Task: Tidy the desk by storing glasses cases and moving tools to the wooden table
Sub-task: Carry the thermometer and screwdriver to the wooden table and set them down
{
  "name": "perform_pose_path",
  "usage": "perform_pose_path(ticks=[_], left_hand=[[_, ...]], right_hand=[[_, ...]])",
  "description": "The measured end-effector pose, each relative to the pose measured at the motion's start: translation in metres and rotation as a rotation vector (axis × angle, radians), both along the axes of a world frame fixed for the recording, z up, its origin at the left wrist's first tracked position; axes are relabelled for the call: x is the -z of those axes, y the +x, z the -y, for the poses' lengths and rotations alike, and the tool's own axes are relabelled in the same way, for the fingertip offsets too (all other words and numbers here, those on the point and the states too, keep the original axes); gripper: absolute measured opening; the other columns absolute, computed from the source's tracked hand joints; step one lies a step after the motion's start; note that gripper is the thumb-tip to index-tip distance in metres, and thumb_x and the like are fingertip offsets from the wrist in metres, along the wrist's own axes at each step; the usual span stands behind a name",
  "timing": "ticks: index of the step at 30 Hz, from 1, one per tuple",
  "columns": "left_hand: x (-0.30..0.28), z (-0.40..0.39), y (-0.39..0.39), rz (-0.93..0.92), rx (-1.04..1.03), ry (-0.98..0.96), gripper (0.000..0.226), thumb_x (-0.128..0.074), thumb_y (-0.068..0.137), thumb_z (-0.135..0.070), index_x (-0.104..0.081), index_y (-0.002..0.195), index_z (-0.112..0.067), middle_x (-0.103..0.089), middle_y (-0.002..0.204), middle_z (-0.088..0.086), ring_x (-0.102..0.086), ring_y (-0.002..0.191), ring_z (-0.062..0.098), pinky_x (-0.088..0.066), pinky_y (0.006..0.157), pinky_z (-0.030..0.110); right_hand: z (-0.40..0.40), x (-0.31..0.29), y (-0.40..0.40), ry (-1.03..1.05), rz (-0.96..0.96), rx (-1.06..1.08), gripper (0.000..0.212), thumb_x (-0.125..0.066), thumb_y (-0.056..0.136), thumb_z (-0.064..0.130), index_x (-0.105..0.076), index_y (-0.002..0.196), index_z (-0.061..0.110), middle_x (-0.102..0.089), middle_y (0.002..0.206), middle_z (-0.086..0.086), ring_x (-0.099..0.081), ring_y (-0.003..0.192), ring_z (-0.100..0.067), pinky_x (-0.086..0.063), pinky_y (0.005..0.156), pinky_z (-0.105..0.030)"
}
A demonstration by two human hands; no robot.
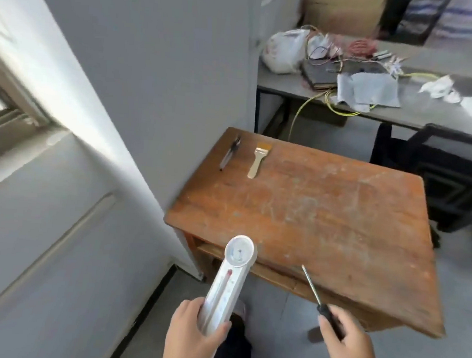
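Observation:
My left hand [193,335] grips the lower end of a long white thermometer [229,279] with a round dial at its top, which reaches over the near left edge of the wooden table [324,213]. My right hand [348,349] holds a screwdriver [318,296] by its black handle, the metal shaft pointing up-left at the table's front edge. On the table's far left corner lie a small paintbrush [259,159] with a pale wooden handle and a dark compass-like tool [230,153]. No glasses case is in view.
A grey wall and partition [152,75] stand to the left of the table. Behind it is a grey desk [418,113] cluttered with a plastic bag, wires, cloth and a notebook. A black chair [447,177] sits at the right. Grey floor lies below.

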State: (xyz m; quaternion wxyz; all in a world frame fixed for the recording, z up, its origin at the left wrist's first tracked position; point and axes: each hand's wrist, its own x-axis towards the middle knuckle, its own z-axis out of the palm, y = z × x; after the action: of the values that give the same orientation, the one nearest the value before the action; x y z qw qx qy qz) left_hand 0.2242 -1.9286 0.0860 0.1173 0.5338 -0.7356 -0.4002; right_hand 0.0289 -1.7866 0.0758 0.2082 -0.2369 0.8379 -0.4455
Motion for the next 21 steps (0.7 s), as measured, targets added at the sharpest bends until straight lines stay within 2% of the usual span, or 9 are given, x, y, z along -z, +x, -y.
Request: perform_pose_path(ticks=[2,4,5,7,10,13,15,19,21], left_hand=[[-0.003,0.035,-0.033,-0.005,0.066,-0.025,0.037,-0.064,0.051,-0.051,-0.047,0.077,-0.032,-0.046,0.074,-0.014,-0.05,0.076,0.014,-0.035,0.059,0.015],[-0.007,0.071,-0.067,-0.003,0.114,-0.072,0.039,-0.067,0.058,-0.048,-0.048,0.081,-0.023,-0.042,0.074,-0.016,-0.047,0.079,0.016,-0.034,0.058,0.016],[-0.01,0.09,-0.084,0.01,0.135,-0.085,0.037,-0.068,0.063,-0.044,-0.046,0.079,-0.02,-0.041,0.073,-0.013,-0.045,0.079,0.018,-0.033,0.057,0.02],[-0.015,0.125,-0.116,0.071,0.186,-0.106,0.034,-0.065,0.074,-0.04,-0.043,0.081,-0.015,-0.041,0.076,-0.004,-0.041,0.082,0.019,-0.032,0.063,0.027],[-0.017,0.169,-0.164,0.134,0.261,-0.136,0.036,-0.06,0.078,-0.04,-0.045,0.089,-0.008,-0.04,0.087,0.003,-0.043,0.088,0.024,-0.035,0.07,0.031],[-0.014,0.198,-0.211,0.187,0.348,-0.098,0.049,-0.059,0.078,-0.043,-0.047,0.106,-0.004,-0.046,0.101,0.01,-0.048,0.103,0.03,-0.042,0.085,0.036],[-0.008,0.208,-0.24,0.21,0.369,-0.049,0.055,-0.058,0.078,-0.045,-0.045,0.111,-0.004,-0.048,0.111,0.013,-0.048,0.106,0.029,-0.044,0.087,0.038],[0.001,0.213,-0.284,0.301,0.39,-0.072,0.056,-0.053,0.081,-0.045,-0.04,0.114,-0.001,-0.045,0.12,0.015,-0.044,0.114,0.029,-0.038,0.096,0.035],[0.004,0.211,-0.297,0.36,0.391,-0.117,0.055,-0.051,0.082,-0.045,-0.042,0.112,0.0,-0.046,0.12,0.015,-0.044,0.115,0.028,-0.037,0.097,0.032]], right_hand=[[0.03,-0.002,-0.02,-0.002,-0.04,0.003,0.016,-0.056,0.066,0.041,-0.064,0.079,0.035,-0.068,0.073,0.01,-0.057,0.074,0.001,-0.035,0.067,0.003],[0.06,-0.005,-0.041,0.035,-0.089,-0.023,0.024,-0.057,0.074,0.028,-0.067,0.089,0.012,-0.066,0.082,-0.013,-0.059,0.076,-0.017,-0.038,0.068,-0.009],[0.074,-0.007,-0.054,0.05,-0.114,-0.02,0.027,-0.056,0.075,0.025,-0.066,0.093,0.007,-0.064,0.084,-0.016,-0.058,0.079,-0.025,-0.037,0.066,-0.016],[0.101,-0.015,-0.079,0.113,-0.139,0.033,0.02,-0.06,0.08,0.014,-0.064,0.096,0.002,-0.06,0.084,-0.015,-0.056,0.082,-0.029,-0.034,0.067,-0.023],[0.136,-0.019,-0.115,0.165,-0.205,0.131,0.017,-0.059,0.078,0.012,-0.066,0.088,0.0,-0.054,0.07,-0.006,-0.053,0.071,-0.023,-0.028,0.057,-0.021],[0.163,-0.017,-0.146,0.221,-0.163,0.168,0.007,-0.059,0.081,0.004,-0.066,0.082,0.004,-0.048,0.064,0.002,-0.047,0.07,-0.023,-0.03,0.055,-0.028],[0.173,-0.012,-0.164,0.252,-0.119,0.192,0.015,-0.057,0.082,0.001,-0.061,0.073,0.012,-0.049,0.064,-0.003,-0.047,0.069,-0.026,-0.031,0.055,-0.033],[0.188,-0.003,-0.189,0.296,-0.072,0.2,0.018,-0.058,0.083,0.007,-0.052,0.072,0.019,-0.049,0.068,-0.006,-0.044,0.062,-0.022,-0.031,0.052,-0.021],[0.198,0.0,-0.199,0.301,-0.049,0.193,0.016,-0.059,0.082,0.008,-0.051,0.073,0.018,-0.049,0.071,-0.008,-0.045,0.064,-0.023,-0.031,0.051,-0.022]])
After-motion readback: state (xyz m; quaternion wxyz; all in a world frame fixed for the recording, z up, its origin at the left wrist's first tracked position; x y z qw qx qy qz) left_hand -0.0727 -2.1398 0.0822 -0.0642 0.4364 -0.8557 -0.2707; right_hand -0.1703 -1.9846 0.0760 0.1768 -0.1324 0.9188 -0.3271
